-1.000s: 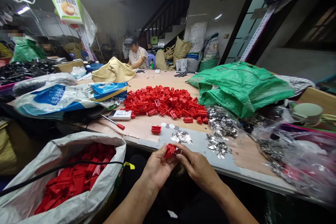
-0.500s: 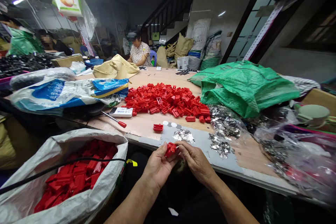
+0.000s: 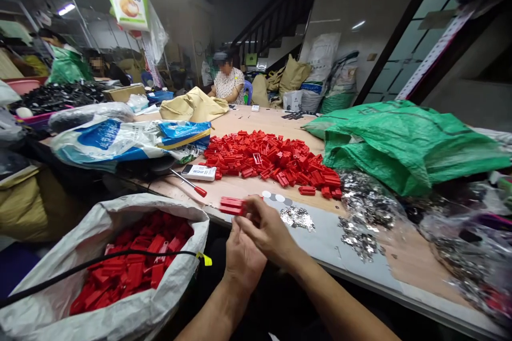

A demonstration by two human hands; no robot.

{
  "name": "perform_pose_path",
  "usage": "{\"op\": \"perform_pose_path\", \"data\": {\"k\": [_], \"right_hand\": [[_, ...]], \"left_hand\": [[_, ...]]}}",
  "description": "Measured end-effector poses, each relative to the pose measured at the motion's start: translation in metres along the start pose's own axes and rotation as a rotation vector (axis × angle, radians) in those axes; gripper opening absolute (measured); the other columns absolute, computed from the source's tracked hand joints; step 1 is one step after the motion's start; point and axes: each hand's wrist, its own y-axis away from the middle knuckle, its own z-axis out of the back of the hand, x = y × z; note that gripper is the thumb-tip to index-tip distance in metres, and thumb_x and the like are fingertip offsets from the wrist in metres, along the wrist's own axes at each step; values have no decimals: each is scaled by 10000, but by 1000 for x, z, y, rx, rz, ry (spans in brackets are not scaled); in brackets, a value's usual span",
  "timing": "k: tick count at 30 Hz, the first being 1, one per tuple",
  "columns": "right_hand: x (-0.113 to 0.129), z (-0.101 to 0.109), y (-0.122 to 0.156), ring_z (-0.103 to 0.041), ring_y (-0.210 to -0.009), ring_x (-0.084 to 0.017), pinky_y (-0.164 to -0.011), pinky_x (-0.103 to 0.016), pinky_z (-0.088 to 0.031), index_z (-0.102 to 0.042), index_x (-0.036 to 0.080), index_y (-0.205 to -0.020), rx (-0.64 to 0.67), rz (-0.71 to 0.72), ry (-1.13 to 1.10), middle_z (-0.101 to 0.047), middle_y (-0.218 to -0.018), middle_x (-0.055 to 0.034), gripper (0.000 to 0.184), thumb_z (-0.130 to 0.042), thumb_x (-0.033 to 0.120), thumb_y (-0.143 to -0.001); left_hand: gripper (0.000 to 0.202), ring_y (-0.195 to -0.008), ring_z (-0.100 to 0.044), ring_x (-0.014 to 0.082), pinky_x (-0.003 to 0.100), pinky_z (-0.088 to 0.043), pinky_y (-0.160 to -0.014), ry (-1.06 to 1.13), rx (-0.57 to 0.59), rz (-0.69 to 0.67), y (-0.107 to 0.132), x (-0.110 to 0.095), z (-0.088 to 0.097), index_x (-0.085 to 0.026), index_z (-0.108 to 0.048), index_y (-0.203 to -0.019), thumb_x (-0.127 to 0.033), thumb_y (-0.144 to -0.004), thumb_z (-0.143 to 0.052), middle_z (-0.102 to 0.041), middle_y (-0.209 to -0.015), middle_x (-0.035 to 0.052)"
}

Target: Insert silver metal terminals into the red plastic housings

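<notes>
A red plastic housing, long and grooved, is pinched in the fingertips of my right hand, above the table's front edge. Close under it is my left hand, palm turned up; the right hand covers most of its fingers, so its grip is hidden. A heap of similar red housings lies on the table beyond. Small shiny metal plates are spread on a grey sheet right of my hands. At lower left, an open white sack holds more red housings.
A red-handled screwdriver and a white labelled box lie left of the heap. A green woven sack and bags of metal plates occupy the right. A black cord crosses the white sack. A co-worker sits across the table.
The red housing has gone from my left hand to my right, which has moved left and up across the left hand. The head view has turned slightly left.
</notes>
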Motion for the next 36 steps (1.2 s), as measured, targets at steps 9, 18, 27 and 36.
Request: {"op": "perform_pose_path", "data": {"k": [9,18,27,36], "right_hand": [[-26,-36,-40,-574,-1035,-175,-871,-278,-437,-528,249,-1174,145,35,326,-598,-1181,-33,334,-576,227,-844],[-104,6,-31,-587,-944,-190,-791,-294,-430,-570,197,-1050,73,-271,687,-581,-1110,-85,209,-460,138,-883],[-75,13,11,-596,-916,-139,-799,-219,-424,-640,224,-1022,160,-107,529,-646,-988,-14,195,-576,194,-840],[-83,60,84,-624,-830,-142,-715,-232,-474,-636,221,-1067,-56,-202,106,-677,-1027,-20,245,-578,217,-829]], "left_hand": [[274,-903,-652,227,394,-488,-870,-38,-132,58,-1,-10,33,-193,-656,-993,-388,-855,-522,-671,-952,99],[190,-748,-676,182,369,-528,-792,-90,-259,138,-3,-4,42,-141,-621,-940,-299,-871,-540,-664,-766,68],[506,-918,-665,181,329,-545,-789,-666,-151,-181,4,-3,26,-330,-445,-1255,-276,-800,-659,-643,-1090,43],[274,-850,-690,189,320,-557,-788,-614,-142,88,5,22,29,-169,-568,-975,-234,-751,-711,-703,-941,77]]}}
